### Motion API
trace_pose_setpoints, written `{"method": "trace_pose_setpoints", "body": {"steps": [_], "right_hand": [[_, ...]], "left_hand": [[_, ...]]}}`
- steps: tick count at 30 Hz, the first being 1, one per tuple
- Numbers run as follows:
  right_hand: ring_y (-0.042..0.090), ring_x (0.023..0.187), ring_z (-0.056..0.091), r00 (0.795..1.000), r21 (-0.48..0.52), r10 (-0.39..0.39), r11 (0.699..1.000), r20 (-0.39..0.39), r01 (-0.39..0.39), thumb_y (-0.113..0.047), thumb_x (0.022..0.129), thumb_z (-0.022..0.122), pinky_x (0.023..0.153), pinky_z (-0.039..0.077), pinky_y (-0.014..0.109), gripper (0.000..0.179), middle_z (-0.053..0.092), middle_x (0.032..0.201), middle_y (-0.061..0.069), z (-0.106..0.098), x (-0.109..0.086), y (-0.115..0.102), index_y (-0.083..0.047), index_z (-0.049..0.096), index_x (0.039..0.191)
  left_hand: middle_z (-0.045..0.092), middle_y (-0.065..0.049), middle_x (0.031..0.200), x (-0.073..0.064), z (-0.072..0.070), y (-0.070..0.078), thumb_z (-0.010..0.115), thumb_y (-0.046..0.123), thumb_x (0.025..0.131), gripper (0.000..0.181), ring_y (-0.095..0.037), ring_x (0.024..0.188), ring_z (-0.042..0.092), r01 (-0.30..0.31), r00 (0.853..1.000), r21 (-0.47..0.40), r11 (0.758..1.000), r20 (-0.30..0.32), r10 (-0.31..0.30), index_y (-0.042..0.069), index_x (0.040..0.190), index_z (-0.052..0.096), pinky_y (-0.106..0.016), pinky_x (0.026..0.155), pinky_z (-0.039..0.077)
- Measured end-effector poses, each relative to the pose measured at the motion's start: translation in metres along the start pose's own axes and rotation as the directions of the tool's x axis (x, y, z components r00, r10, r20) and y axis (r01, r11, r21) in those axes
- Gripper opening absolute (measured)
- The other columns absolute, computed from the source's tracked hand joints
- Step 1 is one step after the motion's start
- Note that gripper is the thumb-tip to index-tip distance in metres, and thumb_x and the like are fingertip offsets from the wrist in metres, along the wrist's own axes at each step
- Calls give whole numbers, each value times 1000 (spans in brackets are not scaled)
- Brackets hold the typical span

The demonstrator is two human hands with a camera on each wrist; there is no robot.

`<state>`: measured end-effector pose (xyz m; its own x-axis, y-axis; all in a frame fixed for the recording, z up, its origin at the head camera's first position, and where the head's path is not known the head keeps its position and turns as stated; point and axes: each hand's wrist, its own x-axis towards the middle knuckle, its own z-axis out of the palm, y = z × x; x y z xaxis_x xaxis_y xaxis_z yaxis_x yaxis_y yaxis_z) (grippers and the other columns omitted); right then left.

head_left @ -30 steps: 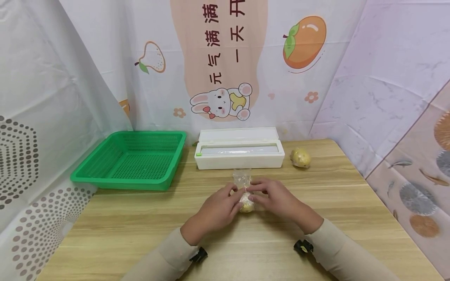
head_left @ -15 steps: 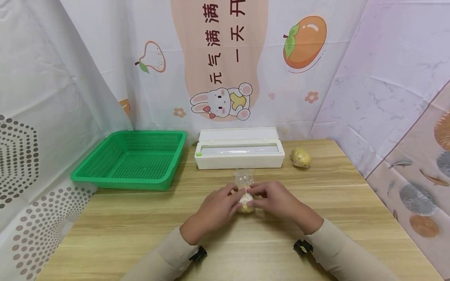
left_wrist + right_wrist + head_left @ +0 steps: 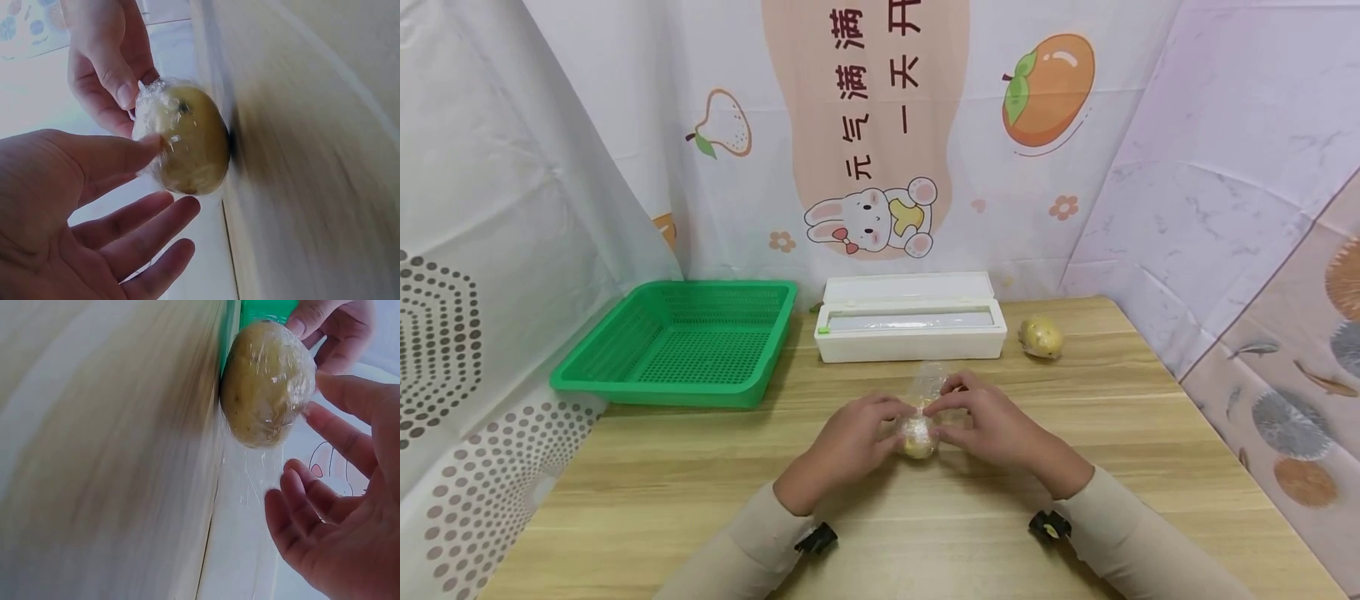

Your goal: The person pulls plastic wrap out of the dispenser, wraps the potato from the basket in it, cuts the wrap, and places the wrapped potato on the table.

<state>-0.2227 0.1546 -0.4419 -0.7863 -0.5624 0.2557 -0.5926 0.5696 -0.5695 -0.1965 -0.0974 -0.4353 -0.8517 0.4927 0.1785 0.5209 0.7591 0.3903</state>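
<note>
A yellow potato (image 3: 919, 443) in clear cling film (image 3: 931, 381) rests on the table, with a loose tail of film reaching toward the back. My left hand (image 3: 855, 437) pinches the film at the potato's left side between thumb and index finger. From the right, my right hand (image 3: 992, 423) pinches the film with its thumb and index finger. In the left wrist view, the potato (image 3: 194, 144) shows a dark spot through the wrinkled film, and the left hand's other fingers extend below it. The right wrist view shows smooth film over the potato (image 3: 259, 387); the right hand's remaining fingers curl loosely.
A white cling film box (image 3: 912, 346), lid raised, stands at the back of the wooden table (image 3: 925, 542). To its right lies another film-covered potato (image 3: 1041, 337). A green plastic basket (image 3: 752, 393) sits at the back left. Printed curtains hang behind.
The held potato has shifted slightly left and nearer to me. Its film tail now slants to the right. My left hand has drawn a little left, while the right fingers have shifted on the film.
</note>
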Motion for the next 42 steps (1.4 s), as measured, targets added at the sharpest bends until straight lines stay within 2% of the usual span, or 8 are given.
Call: {"method": "trace_pose_setpoints", "body": {"steps": [5, 10, 16, 19, 22, 30, 38, 42], "right_hand": [[24, 129, 51, 999, -83, -30, 996, -29, 27, -29, 86, 84, 106, 45, 53, 13, 61, 136, 4, -2, 1, 1, -36, 79, 95], [25, 134, 50, 1000, -85, -26, 996, -17, 24, -23, 88, 81, 110, 41, 56, 12, 63, 138, 0, -5, 0, 1, -34, 76, 90], [28, 132, 54, 997, -54, -74, 996, 16, 74, -12, 89, 76, 117, 26, 69, 24, 66, 140, -5, -8, 0, 0, -29, 71, 106], [33, 136, 52, 995, -48, -84, 995, 47, 87, -8, 89, 74, 116, 12, 79, 34, 65, 142, -3, -9, -1, 0, -27, 72, 117], [36, 139, 50, 995, -46, -73, 996, 73, 77, -7, 89, 74, 116, 8, 80, 38, 66, 142, -2, -9, -1, 0, -25, 73, 123], [34, 143, 46, 991, -38, -75, 996, 109, 79, -13, 92, 72, 118, 28, 65, 32, 58, 151, -6, -8, -1, 4, -28, 77, 121], [33, 148, 41, 986, 12, -44, 999, 162, 42, -19, 91, 76, 115, 35, 64, 33, 51, 155, -2, -11, -4, 5, -36, 75, 119], [33, 145, 45, 980, 70, -88, 995, 177, 77, -10, 91, 72, 113, 39, 63, 35, 52, 154, 4, -12, -3, 5, -29, 74, 121]], "left_hand": [[69, 4, 122, 1, -1, -4, 76, 10, 91, 26, -19, 114, 68, -11, 997, 32, 999, -69, 14, 22, 115, 75, -41, 92, 58], [69, 4, 119, 0, 0, -4, 71, 9, 93, 23, -17, 109, 68, -9, 996, 45, 999, -83, 13, 22, 111, 77, -39, 88, 59], [66, 4, 116, 0, 0, -3, 68, 23, 98, 18, -15, 99, 68, 15, 997, 23, 1000, -81, -13, 21, 114, 77, -35, 82, 58], [67, 4, 118, 0, 1, -3, 70, 35, 98, 23, -16, 101, 68, 14, 997, 46, 999, -73, -10, 21, 116, 76, -35, 83, 58], [68, 3, 120, 0, 1, -3, 73, 41, 96, 29, -16, 105, 69, 7, 998, 81, 997, -68, -1, 21, 117, 75, -37, 86, 58], [68, 3, 122, 2, 2, -5, 77, 30, 95, 29, -16, 110, 66, -29, 994, 139, 990, -98, 43, 19, 122, 76, -38, 91, 57], [67, 2, 113, 1, 5, -7, 77, 26, 94, 25, -15, 98, 66, -36, 986, 167, 985, -152, 62, 23, 119, 77, -34, 79, 56], [67, 4, 106, 2, 6, -8, 75, 22, 96, 23, -11, 86, 64, -24, 986, 129, 991, -162, 45, 21, 118, 78, -28, 71, 54]]}}
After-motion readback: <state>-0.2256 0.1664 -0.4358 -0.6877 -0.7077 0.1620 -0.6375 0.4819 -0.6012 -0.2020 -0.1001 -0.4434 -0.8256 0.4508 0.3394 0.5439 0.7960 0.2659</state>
